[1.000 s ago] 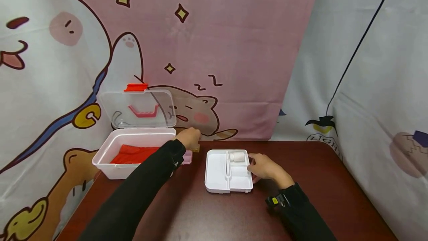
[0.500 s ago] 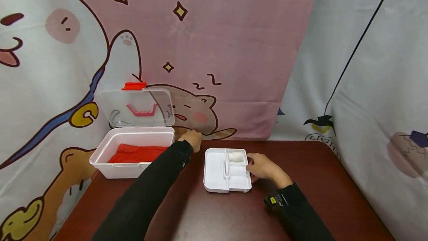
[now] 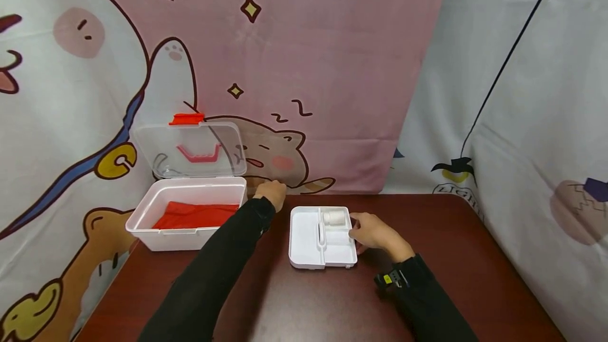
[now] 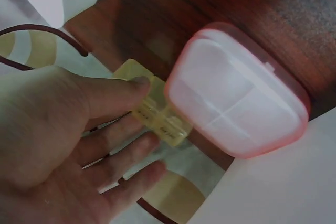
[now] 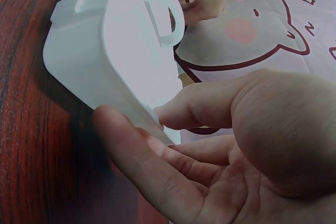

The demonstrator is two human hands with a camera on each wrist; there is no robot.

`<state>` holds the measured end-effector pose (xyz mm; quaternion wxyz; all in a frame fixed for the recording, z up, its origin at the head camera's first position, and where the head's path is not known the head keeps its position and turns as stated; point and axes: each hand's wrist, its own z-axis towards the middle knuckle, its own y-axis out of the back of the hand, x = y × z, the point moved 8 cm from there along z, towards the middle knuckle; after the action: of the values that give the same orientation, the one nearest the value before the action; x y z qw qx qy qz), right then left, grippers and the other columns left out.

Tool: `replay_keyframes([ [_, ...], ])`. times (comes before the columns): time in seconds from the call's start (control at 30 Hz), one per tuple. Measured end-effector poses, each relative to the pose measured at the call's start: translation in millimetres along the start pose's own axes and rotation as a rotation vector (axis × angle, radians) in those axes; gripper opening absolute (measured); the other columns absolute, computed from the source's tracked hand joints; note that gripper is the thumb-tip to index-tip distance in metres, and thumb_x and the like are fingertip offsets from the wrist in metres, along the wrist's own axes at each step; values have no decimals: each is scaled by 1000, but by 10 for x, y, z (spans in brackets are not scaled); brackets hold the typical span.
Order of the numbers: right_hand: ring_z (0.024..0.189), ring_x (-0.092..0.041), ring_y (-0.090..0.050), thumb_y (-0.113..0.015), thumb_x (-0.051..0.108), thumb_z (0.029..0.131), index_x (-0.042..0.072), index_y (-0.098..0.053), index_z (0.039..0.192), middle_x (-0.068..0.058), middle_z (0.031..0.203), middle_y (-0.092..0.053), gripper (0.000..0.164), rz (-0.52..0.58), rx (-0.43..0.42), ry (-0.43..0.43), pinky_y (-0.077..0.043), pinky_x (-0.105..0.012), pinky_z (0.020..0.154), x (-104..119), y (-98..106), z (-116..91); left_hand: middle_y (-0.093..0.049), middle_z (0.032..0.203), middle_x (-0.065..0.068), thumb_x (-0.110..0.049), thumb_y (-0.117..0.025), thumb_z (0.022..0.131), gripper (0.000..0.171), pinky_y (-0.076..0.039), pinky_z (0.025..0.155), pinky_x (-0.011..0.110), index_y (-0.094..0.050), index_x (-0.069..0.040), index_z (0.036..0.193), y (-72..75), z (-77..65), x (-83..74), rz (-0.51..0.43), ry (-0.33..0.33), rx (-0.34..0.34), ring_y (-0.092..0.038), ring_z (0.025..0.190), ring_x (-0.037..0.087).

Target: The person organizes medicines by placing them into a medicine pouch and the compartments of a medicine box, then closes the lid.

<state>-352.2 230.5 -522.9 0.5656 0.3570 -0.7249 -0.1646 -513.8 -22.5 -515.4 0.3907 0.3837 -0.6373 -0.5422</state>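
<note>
Beyond the black sleeve in the head view, my left hand [image 3: 272, 194] is at the table's back edge. The left wrist view shows its thumb and forefinger pinching a translucent yellow pill organizer [image 4: 167, 125] with dark lettering. Right against that lies a pink pill case [image 4: 236, 100] with a whitish lid; the head view hides both. My right hand [image 3: 375, 232] grips the right edge of a white divided tray [image 3: 304, 239], thumb on the rim and fingers along the outer wall. A small white cylinder, seemingly a bottle [image 3: 334, 218], lies in the tray's back right compartment.
Left of my left hand stands a pale plastic box [image 3: 178, 239] holding a folded red cloth [image 3: 197, 216]. Its clear lid [image 3: 157, 146] is tilted up behind it. A printed curtain [image 3: 351, 94] hangs along the back of the brown table [image 3: 304, 305].
My left hand has shifted slightly right, toward the tray. The pink case and yellow organizer, partly seen in the head view earlier, are now hidden there. The right hand keeps its grip.
</note>
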Motion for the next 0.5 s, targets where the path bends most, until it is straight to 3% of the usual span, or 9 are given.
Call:
replay_keyframes([
  [0.13,71,-24,-71,-66,9,104,-4,-42,165,-15,100,-63,66,19,7,0,-66,-38,64,2,15,4,-80,122,18,-12,-71,104,20,-66,91,59,-81,-4,119,484,-297,-147,-55,-7,23,-77,111,40],
  [0.2,73,-24,-70,-66,10,104,-3,-43,165,-15,101,-63,66,40,5,-4,-66,-38,65,0,33,11,-81,115,16,-16,-73,103,16,-66,87,58,-82,-6,111,530,-232,-120,-77,-60,-44,-78,105,37],
  [0.33,73,-25,-71,-65,10,105,-4,-44,164,-16,105,-63,64,93,24,4,-66,-38,64,-12,33,31,-80,110,13,-14,-72,102,11,-64,95,57,-81,-7,102,699,-259,-181,-139,-101,-84,-76,100,31],
  [0.43,73,-25,-71,-65,10,105,-5,-45,163,-17,106,-63,63,136,51,7,-67,-39,63,-41,11,41,-79,114,13,-6,-71,101,11,-62,103,53,-80,-5,107,886,-435,-360,-151,-113,-49,-74,105,30],
  [0.5,72,-25,-71,-65,10,105,-4,-47,162,-17,105,-63,62,160,56,1,-67,-40,63,-66,6,45,-78,115,13,-5,-73,99,12,-63,102,51,-80,-5,109,951,-518,-484,-125,-155,-57,-74,107,30],
])
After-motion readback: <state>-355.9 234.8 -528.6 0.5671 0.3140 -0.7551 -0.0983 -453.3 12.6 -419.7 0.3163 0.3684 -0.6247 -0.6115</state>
